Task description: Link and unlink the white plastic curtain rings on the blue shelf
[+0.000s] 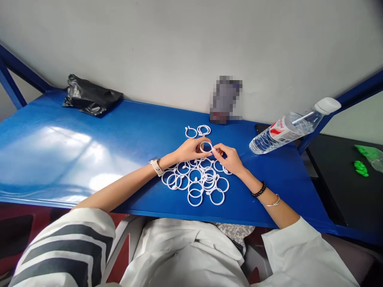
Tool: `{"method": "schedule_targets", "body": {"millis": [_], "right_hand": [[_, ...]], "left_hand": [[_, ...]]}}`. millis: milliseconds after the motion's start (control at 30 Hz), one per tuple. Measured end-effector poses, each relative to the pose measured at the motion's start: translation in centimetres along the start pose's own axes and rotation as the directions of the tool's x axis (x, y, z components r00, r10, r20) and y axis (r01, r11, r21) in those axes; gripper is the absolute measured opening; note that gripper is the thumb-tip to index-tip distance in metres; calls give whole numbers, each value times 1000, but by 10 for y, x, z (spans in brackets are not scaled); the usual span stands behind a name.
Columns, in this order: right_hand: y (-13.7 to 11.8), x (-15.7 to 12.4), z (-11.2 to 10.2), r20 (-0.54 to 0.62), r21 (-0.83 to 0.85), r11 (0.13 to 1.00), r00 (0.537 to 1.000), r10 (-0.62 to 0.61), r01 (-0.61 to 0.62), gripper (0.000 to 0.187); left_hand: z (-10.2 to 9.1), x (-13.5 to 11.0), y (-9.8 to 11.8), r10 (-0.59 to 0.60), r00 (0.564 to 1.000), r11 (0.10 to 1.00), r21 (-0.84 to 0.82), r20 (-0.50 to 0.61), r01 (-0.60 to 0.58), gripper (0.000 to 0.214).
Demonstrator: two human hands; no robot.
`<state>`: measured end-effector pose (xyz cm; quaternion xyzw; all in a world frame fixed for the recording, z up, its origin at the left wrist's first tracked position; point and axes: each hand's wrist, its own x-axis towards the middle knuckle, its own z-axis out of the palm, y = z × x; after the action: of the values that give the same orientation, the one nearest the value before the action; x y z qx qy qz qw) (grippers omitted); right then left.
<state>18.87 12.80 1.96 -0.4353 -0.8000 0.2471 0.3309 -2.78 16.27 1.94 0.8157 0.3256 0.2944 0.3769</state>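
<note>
A white curtain ring is held up between my two hands, above the blue table. My left hand grips its left side, with thumb and fingers closed around the rim. At the ring's right edge, where a small white knob shows, my right hand pinches with thumb and fingertips. Below the hands lies a loose heap of similar white rings, several of them overlapping. Beyond my left hand, a few more white rings lie near the back of the table.
The blue table meets a pale wall. At its back left is a black plastic bag. A blurred-out upright object leans on the wall. A clear water bottle stands at right, near a dark surface with a green item.
</note>
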Motion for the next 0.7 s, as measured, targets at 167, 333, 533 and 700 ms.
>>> {"method": "schedule_targets", "body": {"millis": [167,333,533,700], "right_hand": [[1,0,-1,34,50,998,999,22,-24,20],[0,-1,0,51,87,996,999,19,-23,21],[1,-2,2,62,73,997,998,-6,2,20],[-3,-4,2,56,3,1000,998,-22,22,19]], "left_hand": [[-1,-2,5,-2,1000,1000,29,4,2,41],[-1,-5,9,-17,1000,998,60,6,17,44],[-1,-8,9,-25,1000,995,99,17,23,41],[-1,-9,9,-5,1000,994,110,28,2,40]]}}
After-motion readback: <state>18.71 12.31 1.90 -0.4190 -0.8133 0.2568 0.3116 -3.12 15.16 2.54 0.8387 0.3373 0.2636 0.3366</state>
